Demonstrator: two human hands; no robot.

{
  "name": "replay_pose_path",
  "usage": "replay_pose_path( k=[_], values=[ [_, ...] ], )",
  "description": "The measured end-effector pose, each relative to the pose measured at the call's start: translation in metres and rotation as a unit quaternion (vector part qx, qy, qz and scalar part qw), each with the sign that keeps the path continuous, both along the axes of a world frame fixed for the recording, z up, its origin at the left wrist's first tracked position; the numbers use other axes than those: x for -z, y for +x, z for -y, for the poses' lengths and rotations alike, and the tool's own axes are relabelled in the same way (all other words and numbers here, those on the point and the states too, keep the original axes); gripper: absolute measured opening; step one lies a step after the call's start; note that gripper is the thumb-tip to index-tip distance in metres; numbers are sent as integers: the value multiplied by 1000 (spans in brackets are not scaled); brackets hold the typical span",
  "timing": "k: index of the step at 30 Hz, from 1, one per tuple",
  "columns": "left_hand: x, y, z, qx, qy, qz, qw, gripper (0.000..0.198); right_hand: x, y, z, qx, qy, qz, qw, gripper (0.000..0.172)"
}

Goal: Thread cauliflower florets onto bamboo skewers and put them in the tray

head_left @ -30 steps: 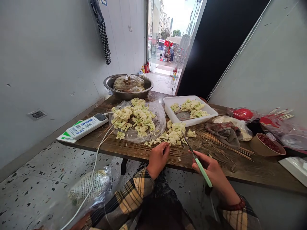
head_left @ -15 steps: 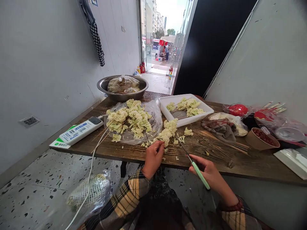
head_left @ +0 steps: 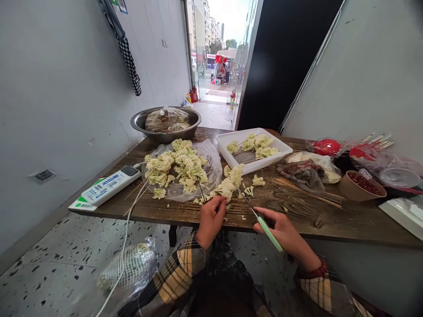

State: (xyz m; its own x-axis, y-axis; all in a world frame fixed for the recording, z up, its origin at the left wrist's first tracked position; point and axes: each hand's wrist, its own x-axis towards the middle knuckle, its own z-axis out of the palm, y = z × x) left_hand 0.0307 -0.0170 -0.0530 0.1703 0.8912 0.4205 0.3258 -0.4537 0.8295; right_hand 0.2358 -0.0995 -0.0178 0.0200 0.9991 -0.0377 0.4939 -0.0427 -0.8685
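My left hand is closed in a pinch at the near end of a cauliflower piece just above the table. A thin dark stick rises beside its knuckles; whether the fingers hold it too is unclear. My right hand grips a narrow knife by its pale green handle, with the blade pointing forward and left at the cauliflower's right side. Small florets and crumbs lie around the blade tip. Behind the left hand, a pile of cauliflower florets rests on a clear plastic bag.
A white tray holds cauliflower with skewers. Loose skewers, a cloth and a paper bowl lie to the right. At the left are a metal basin, a white box-shaped device and its cable. Netted produce lies below.
The knife and my right hand have moved slightly left and up, bringing the blade tip closer to the cauliflower piece. My left hand keeps its pinch. The whole view has shifted slightly.
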Motion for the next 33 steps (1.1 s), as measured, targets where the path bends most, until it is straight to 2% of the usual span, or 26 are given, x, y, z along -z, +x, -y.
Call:
replay_pose_path(
  k=[8, 17, 21, 26, 29, 33],
  values=[
    [0, 1, 0, 3, 14, -4, 1000, 18, -2, 0, 3, -6, 26, -37, 999, 53],
    [0, 0, 1, -20, 4, 6, 1000, 18, 0, 8, 16, -14, -18, -14, 1000, 52],
    [-8, -1, 3, -48, 15, 2, 999, 17, -5, 11, 21, -4, 1, -18, 1000, 52],
    [-20, -3, 6, -41, 43, -20, 998, 18, -8, 6, 13, 6, 49, -8, 999, 50],
    [-26, -6, 5, -39, 57, -46, 997, 18, -5, 5, 8, 11, 42, 14, 999, 50],
    [-34, -9, 4, -32, 67, -65, 995, 18, -3, 6, 6, 26, 44, -32, 998, 53]
  ],
)
